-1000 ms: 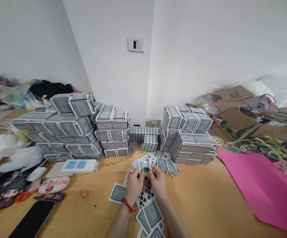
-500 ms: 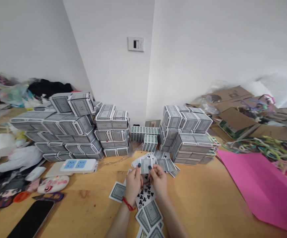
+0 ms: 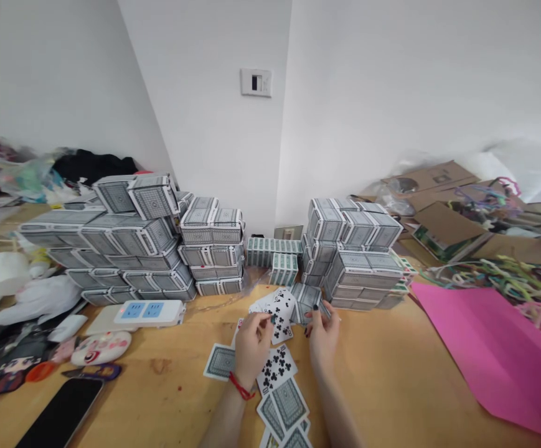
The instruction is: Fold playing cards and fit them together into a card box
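Shifted rightward, right hand (image 3: pixel 323 339) at face-down cards (image 3: pixel 305 297), left hand (image 3: pixel 252 348) by clubs (image 3: pixel 282 325); grips unclear

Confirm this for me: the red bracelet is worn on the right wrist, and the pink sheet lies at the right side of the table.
Not quite: the head view shows the red bracelet on the wrist of the left hand. The pink sheet lies at the right side of the table.

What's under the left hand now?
A face-down card and a face-up one with a red mark stick out past the left hand on its left side. How far they run under it, and anything fully beneath, is hidden.
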The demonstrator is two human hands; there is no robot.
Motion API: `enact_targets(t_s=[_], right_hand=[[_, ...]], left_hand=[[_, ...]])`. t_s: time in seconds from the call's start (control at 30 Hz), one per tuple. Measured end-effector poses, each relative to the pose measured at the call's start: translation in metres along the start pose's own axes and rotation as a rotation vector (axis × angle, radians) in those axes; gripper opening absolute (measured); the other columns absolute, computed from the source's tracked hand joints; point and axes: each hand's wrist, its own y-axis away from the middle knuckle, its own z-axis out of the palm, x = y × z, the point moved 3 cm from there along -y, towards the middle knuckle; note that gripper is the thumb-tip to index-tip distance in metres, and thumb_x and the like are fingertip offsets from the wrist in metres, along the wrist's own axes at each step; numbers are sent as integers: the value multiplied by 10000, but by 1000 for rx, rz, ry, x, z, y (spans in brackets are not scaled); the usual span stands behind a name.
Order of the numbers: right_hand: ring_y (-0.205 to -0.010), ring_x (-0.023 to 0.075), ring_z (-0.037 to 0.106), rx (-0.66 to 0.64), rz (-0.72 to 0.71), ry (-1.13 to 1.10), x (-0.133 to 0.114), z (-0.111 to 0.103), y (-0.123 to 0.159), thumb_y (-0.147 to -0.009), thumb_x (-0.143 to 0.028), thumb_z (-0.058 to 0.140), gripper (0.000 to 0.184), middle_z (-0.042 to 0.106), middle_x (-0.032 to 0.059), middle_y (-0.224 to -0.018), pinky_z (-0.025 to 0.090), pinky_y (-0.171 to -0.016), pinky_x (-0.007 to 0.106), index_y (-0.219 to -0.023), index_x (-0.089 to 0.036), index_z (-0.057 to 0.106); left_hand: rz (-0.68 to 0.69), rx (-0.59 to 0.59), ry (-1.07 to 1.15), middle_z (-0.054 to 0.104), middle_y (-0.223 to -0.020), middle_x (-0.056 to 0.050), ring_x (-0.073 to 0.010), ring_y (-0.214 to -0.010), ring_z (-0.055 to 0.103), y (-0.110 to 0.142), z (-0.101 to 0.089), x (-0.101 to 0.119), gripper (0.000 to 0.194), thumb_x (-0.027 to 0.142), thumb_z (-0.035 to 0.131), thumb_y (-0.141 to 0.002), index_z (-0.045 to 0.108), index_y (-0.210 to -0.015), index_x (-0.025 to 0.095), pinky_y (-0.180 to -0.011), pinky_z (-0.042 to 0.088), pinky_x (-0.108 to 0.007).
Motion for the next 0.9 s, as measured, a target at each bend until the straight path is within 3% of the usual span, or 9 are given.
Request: enact_targets(t_s=[0.1,0.17,0.33,0.53,0.6,0.7,0.77,0.83,0.9], right_hand=[[-371,69,386,44,-4,-50,1,-3,-3,-687,-310,503,387,545,-39,-592,332,-386,200,-1043,-165,456],[-371,65,381,50,5,-73,0,-5,-5,-673,-286,505,334,528,-47,-564,325,-387,196,-981,-158,488],[-375,63,390,-104,9,-17,-3,-1,-4,-662,-281,521,234,523,-50,-529,323,-394,191,-857,-155,547],[-419,103,467,-284,-38,186,-8,10,5,-652,-394,562,304,607,6,-619,371,-409,219,-834,-152,585],[-487,126,511,-396,-49,239,-11,15,9,-645,-417,578,297,625,23,-663,383,-445,223,-778,-153,607],[-465,119,486,-584,-19,245,-11,19,13,-646,-424,579,274,578,-3,-550,356,-439,214,-637,-151,597],[-432,104,453,-559,13,195,-9,18,10,-637,-421,588,274,526,-27,-479,334,-426,205,-581,-155,561],[-385,85,406,-418,54,99,-8,13,4,-631,-422,590,271,486,-50,-429,298,-395,195,-582,-163,528],[-336,67,336,-338,93,29,-6,11,-1,-642,-432,571,275,451,-70,-386,250,-361,188,-584,-177,486]], left_hand=[[186,-113,-209,518,-1159,-68,-226,-1133,407,2,7,2,342,299,489,-740,510,-1073,225,-934,324,-395],[218,-189,-325,403,-1292,-71,-249,-1214,305,3,15,-3,540,333,552,-698,398,-1206,229,-986,254,-446],[189,-219,-394,379,-1309,-76,-241,-1232,280,5,24,-17,584,334,555,-706,342,-1237,220,-1002,245,-455],[143,-96,-251,410,-1242,-52,-222,-1191,333,2,13,-8,558,261,580,-685,366,-1200,250,-979,303,-413],[158,-62,-191,402,-1230,-53,-220,-1182,340,1,11,-4,528,263,578,-689,385,-1181,256,-976,306,-407],[172,-73,-124,372,-1240,-54,-222,-1185,332,0,11,1,554,223,595,-669,384,-1180,265,-975,305,-406],[168,-97,-106,348,-1257,-53,-222,-1190,322,1,11,5,603,204,611,-649,362,-1195,268,-973,308,-404],[182,-98,-109,334,-1269,-63,-224,-1198,307,2,9,12,620,218,614,-650,346,-1208,253,-975,302,-401],[230,-64,-125,344,-1261,-78,-224,-1201,295,4,6,25,521,212,566,-692,383,-1180,226,-980,286,-404]])
